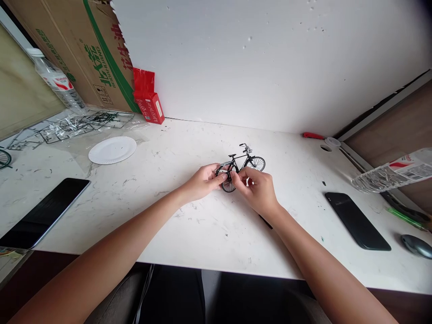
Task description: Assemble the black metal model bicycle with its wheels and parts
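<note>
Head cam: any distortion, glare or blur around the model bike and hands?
Head view: strong wide-angle bowing, table edge and wall line curve; light soft and even, only faint shadows under both hands; no hard glare on the marble top. Model bicycle fairly sharp but small, its fine parts hard to resolve; left hand and right hand sharp, no motion blur; corners darken slightly.

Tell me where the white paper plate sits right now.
In the head view the white paper plate lies on the table's far left, in front of the red box and the cardboard carton, well left of both hands.
</note>
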`<act>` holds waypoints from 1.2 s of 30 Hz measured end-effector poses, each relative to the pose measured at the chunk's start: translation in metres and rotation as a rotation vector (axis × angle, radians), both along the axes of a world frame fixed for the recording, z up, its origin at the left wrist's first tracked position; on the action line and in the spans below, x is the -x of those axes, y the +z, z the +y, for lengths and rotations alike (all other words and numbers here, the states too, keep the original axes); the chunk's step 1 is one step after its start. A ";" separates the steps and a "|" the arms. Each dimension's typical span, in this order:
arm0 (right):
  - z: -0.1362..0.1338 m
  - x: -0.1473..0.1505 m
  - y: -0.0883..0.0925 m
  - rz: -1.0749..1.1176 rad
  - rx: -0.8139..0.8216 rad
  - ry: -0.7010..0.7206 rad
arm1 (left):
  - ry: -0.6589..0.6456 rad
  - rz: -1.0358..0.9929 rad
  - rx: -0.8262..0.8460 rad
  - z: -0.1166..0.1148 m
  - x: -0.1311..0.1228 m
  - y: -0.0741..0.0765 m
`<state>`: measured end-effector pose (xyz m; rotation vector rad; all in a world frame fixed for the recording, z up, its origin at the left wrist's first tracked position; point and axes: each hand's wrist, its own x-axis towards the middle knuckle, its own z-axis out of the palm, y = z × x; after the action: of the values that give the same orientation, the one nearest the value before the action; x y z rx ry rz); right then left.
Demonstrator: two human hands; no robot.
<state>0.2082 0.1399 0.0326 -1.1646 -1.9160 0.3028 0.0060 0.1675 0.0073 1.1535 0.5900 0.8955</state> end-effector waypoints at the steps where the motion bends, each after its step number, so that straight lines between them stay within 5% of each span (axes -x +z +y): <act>1: 0.000 0.000 0.000 -0.010 0.009 -0.001 | -0.001 0.010 -0.012 0.000 0.000 0.000; 18: -0.001 0.000 0.004 -0.100 0.162 -0.009 | 0.056 0.018 0.014 -0.001 -0.002 0.003; 31: 0.003 -0.004 0.000 -0.177 0.036 -0.030 | 0.130 0.075 -0.022 0.001 -0.002 -0.002; 36: 0.001 -0.002 0.003 -0.156 0.130 -0.003 | 0.115 0.105 -0.079 -0.001 -0.003 -0.004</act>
<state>0.2099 0.1407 0.0360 -1.3094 -2.0546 0.3482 0.0088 0.1668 0.0029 1.2532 0.7181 0.9672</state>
